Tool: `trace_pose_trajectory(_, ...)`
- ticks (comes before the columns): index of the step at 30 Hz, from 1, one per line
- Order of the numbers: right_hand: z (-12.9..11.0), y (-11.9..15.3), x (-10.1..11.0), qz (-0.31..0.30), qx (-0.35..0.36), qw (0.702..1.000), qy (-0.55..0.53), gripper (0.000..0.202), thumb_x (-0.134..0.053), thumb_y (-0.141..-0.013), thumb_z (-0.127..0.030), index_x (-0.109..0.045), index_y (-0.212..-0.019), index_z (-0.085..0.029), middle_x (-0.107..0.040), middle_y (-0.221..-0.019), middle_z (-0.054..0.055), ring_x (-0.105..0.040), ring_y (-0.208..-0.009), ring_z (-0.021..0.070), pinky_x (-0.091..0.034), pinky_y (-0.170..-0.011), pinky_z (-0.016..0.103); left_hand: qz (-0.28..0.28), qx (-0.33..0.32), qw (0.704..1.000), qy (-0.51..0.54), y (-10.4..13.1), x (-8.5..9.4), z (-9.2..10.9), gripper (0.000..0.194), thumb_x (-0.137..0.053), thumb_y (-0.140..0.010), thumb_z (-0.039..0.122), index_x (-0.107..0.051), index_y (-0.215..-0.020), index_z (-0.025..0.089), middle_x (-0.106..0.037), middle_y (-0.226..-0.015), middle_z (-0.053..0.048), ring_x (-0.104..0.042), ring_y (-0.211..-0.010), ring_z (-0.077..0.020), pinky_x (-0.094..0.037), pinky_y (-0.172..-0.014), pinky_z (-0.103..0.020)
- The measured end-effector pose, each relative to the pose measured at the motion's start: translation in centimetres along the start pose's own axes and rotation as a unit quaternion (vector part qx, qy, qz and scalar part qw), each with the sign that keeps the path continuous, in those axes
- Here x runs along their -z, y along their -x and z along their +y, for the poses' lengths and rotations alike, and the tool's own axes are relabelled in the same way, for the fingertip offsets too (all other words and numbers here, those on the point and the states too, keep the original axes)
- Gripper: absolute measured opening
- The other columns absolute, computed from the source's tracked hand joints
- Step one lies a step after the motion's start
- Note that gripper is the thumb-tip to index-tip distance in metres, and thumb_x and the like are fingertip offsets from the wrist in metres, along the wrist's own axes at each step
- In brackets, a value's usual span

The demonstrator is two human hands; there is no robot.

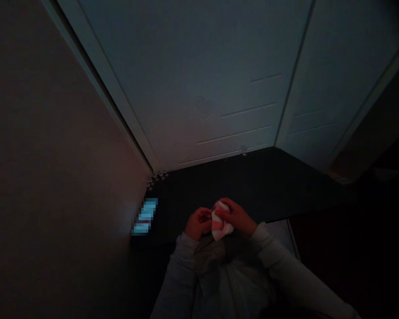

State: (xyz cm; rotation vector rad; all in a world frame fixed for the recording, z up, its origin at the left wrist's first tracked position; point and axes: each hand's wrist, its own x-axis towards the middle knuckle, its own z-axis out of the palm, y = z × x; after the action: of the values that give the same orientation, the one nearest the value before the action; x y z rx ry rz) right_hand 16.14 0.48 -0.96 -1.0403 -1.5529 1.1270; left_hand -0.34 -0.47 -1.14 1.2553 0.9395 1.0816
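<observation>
A pink and white cloth [218,227], soft and bunched up, is gripped in my right hand [236,215]; its lower end hangs free. My left hand [198,223] is closed just left of the cloth, its fingertips meeting the cloth's edge. Something small may be between those fingers, but the dim light hides what it is. Both hands are held close together above the near edge of a dark tabletop [252,181].
Several small shiny clear pieces [157,177] stand in the back left corner, and another clear piece [244,151] is at the back edge. A lit, pixelated screen [145,217] lies at the left. White panels with heart patterns [204,107] rise behind; a wall [69,177] bounds the left.
</observation>
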Motion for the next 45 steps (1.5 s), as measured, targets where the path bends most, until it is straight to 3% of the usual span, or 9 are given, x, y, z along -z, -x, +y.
trace_pose_trajectory(8,0.0,0.0,0.2,-0.042,0.006,0.999,0.012,0.032,-0.050,-0.071,-0.038,-0.054,-0.094,-0.017,-0.057,-0.085,0.003,-0.052,-0.076,0.0151,-0.041,-0.066,0.024,-0.002,-0.026,1.000,-0.012,-0.1,0.2,-0.2,0.031,-0.068,-0.052,0.016,-0.053,-0.080,0.014,-0.056,-0.072,-0.001,-0.052,-0.068,-0.0115,-0.039,-0.065,-0.023)
trace_pose_trajectory(13,-0.3,-0.1,0.2,-0.062,-0.005,0.998,0.012,0.031,-0.049,-0.070,-0.040,-0.055,-0.087,-0.015,-0.056,-0.075,0.002,-0.050,-0.066,0.0124,-0.040,-0.058,0.022,0.001,-0.015,1.000,-0.017,0.0,0.1,-0.2,0.036,-0.067,-0.053,0.017,-0.052,-0.085,0.015,-0.058,-0.077,-0.003,-0.053,-0.071,-0.0133,-0.040,-0.067,-0.025)
trace_pose_trajectory(26,-0.7,0.0,-0.5,-0.006,-0.023,0.996,0.090,0.024,-0.050,-0.066,-0.040,-0.047,-0.066,-0.017,-0.045,-0.057,-0.005,-0.040,-0.052,0.0076,-0.031,-0.047,0.018,-0.004,0.016,1.000,-0.017,0.1,-0.6,0.5,0.039,-0.067,-0.048,0.012,-0.053,-0.084,0.015,-0.059,-0.077,-0.003,-0.054,-0.070,-0.0146,-0.040,-0.064,-0.025)
trace_pose_trajectory(45,-1.1,0.1,-0.9,0.000,-0.035,0.983,0.180,0.028,-0.055,-0.061,-0.043,-0.043,-0.070,-0.019,-0.047,-0.057,-0.005,-0.042,-0.050,0.0079,-0.026,-0.044,0.018,0.006,0.025,0.999,-0.023,0.1,-0.6,0.6,0.039,-0.057,-0.045,0.001,-0.053,-0.082,0.015,-0.059,-0.076,-0.001,-0.054,-0.070,-0.0139,-0.039,-0.063,-0.024)
